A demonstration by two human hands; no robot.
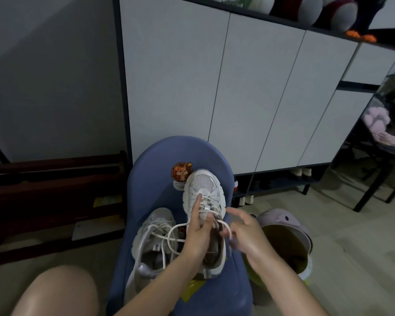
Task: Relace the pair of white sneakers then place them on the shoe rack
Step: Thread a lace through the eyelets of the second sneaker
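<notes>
Hands: left hand presses the right sneaker on the blue chair, forefinger straight; right hand pinches the lace.
Other sneaker: beside it, laces loose.
Advice: keep tension even.

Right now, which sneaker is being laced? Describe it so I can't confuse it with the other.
Find the blue chair in front of the white cabinets. Two white sneakers lie on its seat; the one being laced is the right-hand, farther one. Unlike its neighbour, both hands are on it, the left hand pressing its laces.
</notes>
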